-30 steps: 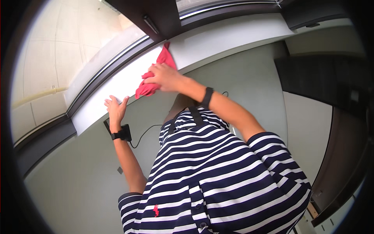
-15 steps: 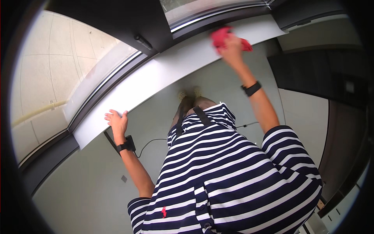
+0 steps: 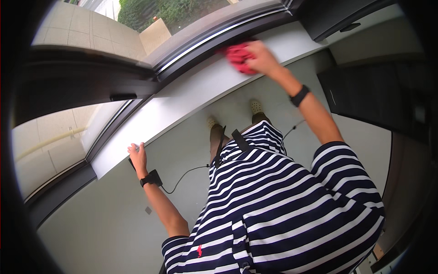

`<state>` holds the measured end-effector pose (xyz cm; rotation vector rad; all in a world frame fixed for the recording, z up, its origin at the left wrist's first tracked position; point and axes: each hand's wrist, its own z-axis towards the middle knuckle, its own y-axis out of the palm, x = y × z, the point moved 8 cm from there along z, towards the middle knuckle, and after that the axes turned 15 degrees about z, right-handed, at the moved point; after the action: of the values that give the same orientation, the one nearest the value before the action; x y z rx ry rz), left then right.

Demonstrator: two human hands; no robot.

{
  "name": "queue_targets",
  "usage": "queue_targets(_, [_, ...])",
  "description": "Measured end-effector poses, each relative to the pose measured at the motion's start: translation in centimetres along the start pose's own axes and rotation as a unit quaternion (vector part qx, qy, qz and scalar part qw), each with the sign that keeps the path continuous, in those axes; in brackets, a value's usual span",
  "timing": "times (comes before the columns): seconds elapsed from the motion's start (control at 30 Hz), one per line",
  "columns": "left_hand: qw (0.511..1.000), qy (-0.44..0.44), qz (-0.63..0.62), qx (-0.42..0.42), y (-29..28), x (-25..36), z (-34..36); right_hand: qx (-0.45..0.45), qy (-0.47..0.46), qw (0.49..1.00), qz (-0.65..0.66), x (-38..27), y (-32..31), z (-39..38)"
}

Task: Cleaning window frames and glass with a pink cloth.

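Note:
My right hand (image 3: pixel 263 57) is closed on a crumpled red cloth (image 3: pixel 239 59), which it presses on the white window sill (image 3: pixel 194 81) near its right part. Hand and cloth are slightly smeared by motion. At the left, my left hand (image 3: pixel 138 158) rests by the near edge of the sill, its fingers apart and nothing in them. A dark wristband circles each wrist.
Beyond the sill are a dark window frame (image 3: pixel 191 57) and a dark post with a handle (image 3: pixel 124 97). A dark cabinet (image 3: pixel 372 89) stands at the right. Below the left hand hangs a black box (image 3: pixel 154 177) with a cable (image 3: pixel 182 177).
My right hand has slid the red cloth leftward along the sill. My left hand has shifted slightly down to the sill's edge. The view has turned, and one foot has moved right.

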<state>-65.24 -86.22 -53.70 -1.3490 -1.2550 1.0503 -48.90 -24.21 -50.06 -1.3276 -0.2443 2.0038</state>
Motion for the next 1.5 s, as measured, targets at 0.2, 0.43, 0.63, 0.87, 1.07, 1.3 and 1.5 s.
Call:
queue_targets(0.2, [0.993, -0.020, 0.067, -0.095, 2.2, 13.0, -3.2, 0.181, 0.128, 0.903, -0.368, 9.3, -14.5, -6.0])
queue_targets(0.43, [0.987, -0.099, 0.096, -0.078, 2.8, 13.0, -1.4, -0.111, -0.150, 0.981, 0.058, -7.2, 5.3, -3.3])
queue_targets(0.63, [0.989, -0.089, 0.087, -0.078, 3.5, 12.3, -1.4, 0.021, 0.005, 0.996, -0.090, 4.9, -8.2, -4.2])
queue_targets(0.87, [0.983, -0.120, 0.083, -0.107, 3.4, 11.0, -1.2, 0.195, 0.106, 0.951, -0.214, 7.6, -15.6, -9.1])
queue_targets(1.07, [0.983, -0.124, 0.079, -0.112, 3.5, 12.5, -1.7, 0.439, 0.091, 0.894, -0.002, 7.9, -24.0, -10.7])
queue_targets(1.3, [0.985, -0.121, 0.060, -0.108, 2.9, 12.9, -1.6, 0.500, -0.140, 0.842, -0.147, -4.6, -34.3, 0.4])
queue_targets(1.5, [0.985, -0.123, 0.043, -0.111, 2.8, 12.6, -2.0, 0.453, 0.078, 0.885, -0.072, 9.5, -24.3, -7.2])
